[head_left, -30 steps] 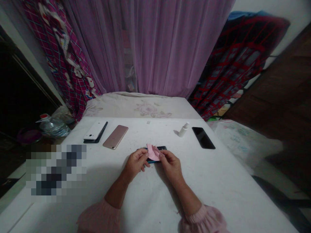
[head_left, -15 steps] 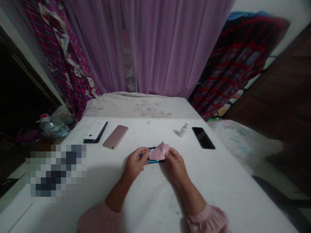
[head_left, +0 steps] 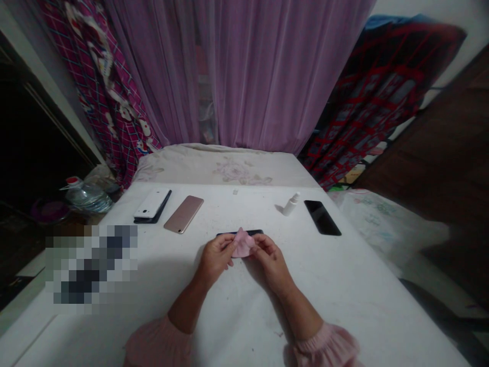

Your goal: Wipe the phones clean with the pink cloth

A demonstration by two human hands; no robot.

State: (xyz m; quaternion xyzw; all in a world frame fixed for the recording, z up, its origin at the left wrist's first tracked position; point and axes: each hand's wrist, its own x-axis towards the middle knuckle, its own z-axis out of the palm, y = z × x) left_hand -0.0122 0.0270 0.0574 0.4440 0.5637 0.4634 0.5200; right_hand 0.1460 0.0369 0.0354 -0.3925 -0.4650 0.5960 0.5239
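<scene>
A small pink cloth (head_left: 243, 245) is bunched up between my two hands. My left hand (head_left: 217, 259) pinches its left side with thumb and fingers. The right edge of the cloth is held by my right hand (head_left: 270, 259), fingers also closed. Just behind the cloth and fingers lies a dark blue phone (head_left: 255, 232) on the white table; only its far edge shows, and the rest is hidden. Whether either hand touches the phone, I cannot tell.
A rose-gold phone (head_left: 184, 214) and a white phone (head_left: 153, 204) on a dark one lie left. To the right stand a white spray bottle (head_left: 291, 205) and a black phone (head_left: 322, 218). A blurred patch (head_left: 91, 265) covers the left table edge. Purple curtains (head_left: 263, 71) hang behind.
My left hand, on the blue phone's left end before, now grips the cloth. The cloth has moved a little left and bunched up, and less of the phone shows.
</scene>
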